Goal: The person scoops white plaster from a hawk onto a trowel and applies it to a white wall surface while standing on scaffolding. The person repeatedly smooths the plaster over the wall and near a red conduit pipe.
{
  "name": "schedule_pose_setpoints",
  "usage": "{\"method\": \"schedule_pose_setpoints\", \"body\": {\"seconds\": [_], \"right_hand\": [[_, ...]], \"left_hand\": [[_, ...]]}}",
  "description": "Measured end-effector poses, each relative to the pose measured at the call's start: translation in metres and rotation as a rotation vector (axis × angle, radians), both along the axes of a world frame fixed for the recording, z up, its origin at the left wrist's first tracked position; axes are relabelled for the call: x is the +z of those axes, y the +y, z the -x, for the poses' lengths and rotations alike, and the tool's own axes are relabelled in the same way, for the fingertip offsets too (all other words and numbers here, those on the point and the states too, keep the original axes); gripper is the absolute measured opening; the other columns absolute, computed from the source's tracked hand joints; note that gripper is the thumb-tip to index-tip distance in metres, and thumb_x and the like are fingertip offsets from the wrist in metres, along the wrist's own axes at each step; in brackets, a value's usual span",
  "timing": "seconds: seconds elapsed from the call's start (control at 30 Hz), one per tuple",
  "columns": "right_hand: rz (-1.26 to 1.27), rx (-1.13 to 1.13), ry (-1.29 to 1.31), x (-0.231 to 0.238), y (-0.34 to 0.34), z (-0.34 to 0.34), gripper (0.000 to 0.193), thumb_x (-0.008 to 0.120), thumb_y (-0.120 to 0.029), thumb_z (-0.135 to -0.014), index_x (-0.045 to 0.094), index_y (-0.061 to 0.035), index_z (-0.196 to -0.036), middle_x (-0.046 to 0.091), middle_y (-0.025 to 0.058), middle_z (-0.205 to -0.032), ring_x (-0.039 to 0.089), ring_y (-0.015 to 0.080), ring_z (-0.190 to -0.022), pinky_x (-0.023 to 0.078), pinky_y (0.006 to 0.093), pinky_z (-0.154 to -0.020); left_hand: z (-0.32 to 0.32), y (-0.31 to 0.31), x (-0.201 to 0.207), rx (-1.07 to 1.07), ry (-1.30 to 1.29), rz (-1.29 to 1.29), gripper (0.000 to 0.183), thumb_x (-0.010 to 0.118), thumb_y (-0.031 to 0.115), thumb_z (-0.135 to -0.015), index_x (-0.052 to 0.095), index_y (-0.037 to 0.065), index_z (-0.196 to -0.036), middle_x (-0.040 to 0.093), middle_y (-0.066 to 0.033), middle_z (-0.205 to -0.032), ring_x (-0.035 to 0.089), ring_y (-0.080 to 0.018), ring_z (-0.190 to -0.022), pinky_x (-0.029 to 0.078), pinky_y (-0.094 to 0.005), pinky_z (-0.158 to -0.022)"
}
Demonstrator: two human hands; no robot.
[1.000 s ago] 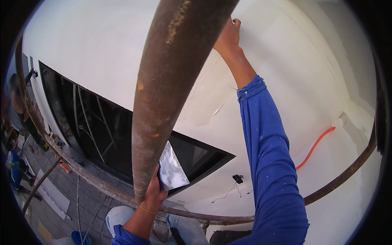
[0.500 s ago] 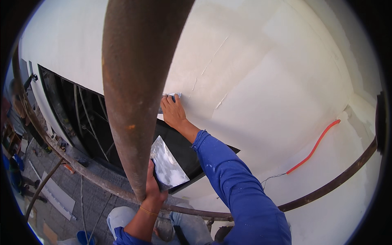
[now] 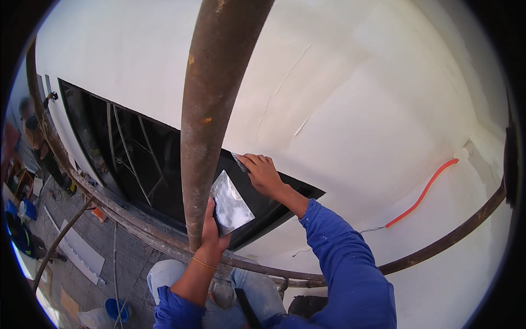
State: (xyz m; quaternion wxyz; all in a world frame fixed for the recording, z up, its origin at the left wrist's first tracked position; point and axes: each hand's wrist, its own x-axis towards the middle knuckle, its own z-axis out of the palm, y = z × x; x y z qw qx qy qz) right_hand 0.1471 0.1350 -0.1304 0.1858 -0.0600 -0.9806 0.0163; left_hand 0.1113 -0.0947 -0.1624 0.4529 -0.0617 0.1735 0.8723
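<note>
My left hand grips a shiny flat metal plate from its near side, beside the pole. The plate is tilted and reflects light; part of its grip is hidden behind the fingers. In my right hand is a scraper with a thin metal blade, pinched with the fingers along its back. It is just above and right of the plate, in front of the dark window opening. The off-white wall carries thin raised ridges of filler above my right hand.
A thick rusty scaffold pole runs close in front of me, left of both hands. A curved rail crosses below my arms. An orange conduit with wires sticks from the wall. Far below left are a blue bucket, boards and other people.
My right hand has come down and right with the scraper, off the wall and closer to the plate. The pole appears farther right as the view shifts. My left hand still holds the plate.
</note>
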Motion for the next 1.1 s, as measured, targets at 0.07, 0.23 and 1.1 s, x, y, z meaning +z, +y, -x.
{"method": "schedule_pose_setpoints", "body": {"seconds": [0.07, 0.23, 1.1], "right_hand": [[0.425, 0.133, 0.114, 0.034, -0.019, -0.042, 0.047, 0.055, -0.006, -0.098, 0.054, -0.0149, -0.144, 0.056, 0.0109, -0.14, 0.054, 0.0258, -0.126, 0.036, 0.0508, -0.111], [0.26, 0.619, 0.19, 0.064, -0.08, -0.098, 0.06, 0.069, -0.004, -0.086, 0.058, -0.0236, -0.142, 0.05, 0.0069, -0.149, 0.048, 0.0286, -0.133, 0.034, 0.0544, -0.114], [-0.938, -0.392, 0.502, 0.335, 0.079, 0.071, 0.045, 0.063, -0.008, -0.087, 0.064, -0.0135, -0.131, 0.064, 0.0003, -0.126, 0.058, 0.0227, -0.113, 0.037, 0.0485, -0.103]], "left_hand": [[0.006, 0.002, -0.005, -0.073, -0.044, -0.023, 0.035, 0.051, 0.035, -0.108, 0.059, 0.008, -0.13, 0.07, -0.0058, -0.119, 0.071, -0.0206, -0.105, 0.058, -0.0384, -0.092], [0.008, 0.0, -0.006, -0.347, -0.075, -0.175, 0.037, 0.05, 0.037, -0.108, 0.06, 0.008, -0.129, 0.071, -0.0104, -0.119, 0.073, -0.0217, -0.1, 0.061, -0.0375, -0.087], [0.015, 0.002, -0.013, -0.213, 0.094, -0.085, 0.041, 0.057, 0.043, -0.105, 0.06, 0.009, -0.127, 0.071, -0.005, -0.112, 0.072, -0.0192, -0.098, 0.059, -0.0379, -0.089]]}}
